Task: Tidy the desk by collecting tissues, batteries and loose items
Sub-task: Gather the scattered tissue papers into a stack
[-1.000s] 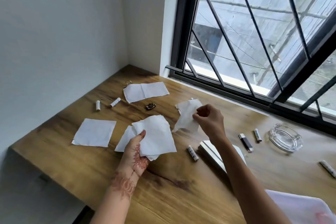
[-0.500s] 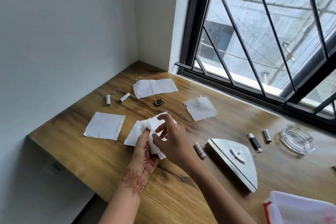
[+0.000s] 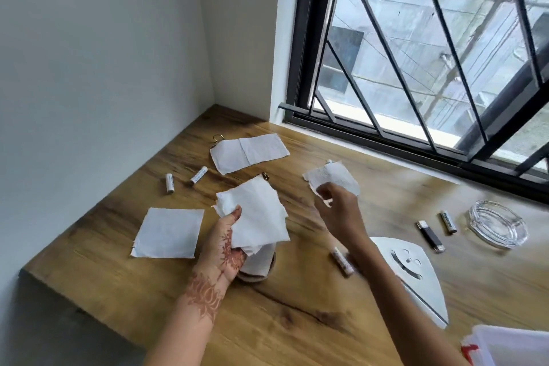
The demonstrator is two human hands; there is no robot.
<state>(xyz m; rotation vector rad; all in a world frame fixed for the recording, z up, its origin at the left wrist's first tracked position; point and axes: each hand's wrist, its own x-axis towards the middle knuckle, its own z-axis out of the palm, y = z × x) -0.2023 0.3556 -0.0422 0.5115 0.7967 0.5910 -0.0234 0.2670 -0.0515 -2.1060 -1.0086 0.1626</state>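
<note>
The left hand (image 3: pixel 225 246) hovers above the middle of the bench (image 3: pixel 297 321), thumb up, gripping a stack of tissues (image 3: pixel 258 214) that fans out over its fingers. The right hand (image 3: pixel 338 211) reaches toward the window edge, its fingers curled at the near edge of a torn tissue (image 3: pixel 332 177). Motion blur hides whether they have pinched it, so I cannot tell. A battery tip (image 3: pixel 329 161) peeks out behind that tissue. A square tissue (image 3: pixel 167 233) lies flat near the left front corner. A long tissue (image 3: pixel 249 151) lies toward the far left corner, with a metal ring (image 3: pixel 218 138) showing at its far end. Between those two sheets, close to the wall edge, lie two batteries (image 3: pixel 169 183), well apart from both hands. A small dark item (image 3: pixel 265 176) sits just behind the held stack. Another battery (image 3: pixel 341 260) lies beside the right forearm, next to a white wedge (image 3: pixel 410 264) with a smiling face cut into it. Toward the right edge lie a lighter (image 3: pixel 430 236), a further battery (image 3: pixel 448 221) just beside it, and a glass ashtray (image 3: pixel 499 227). A white box (image 3: pixel 511 345) shows at the near right corner.
</note>
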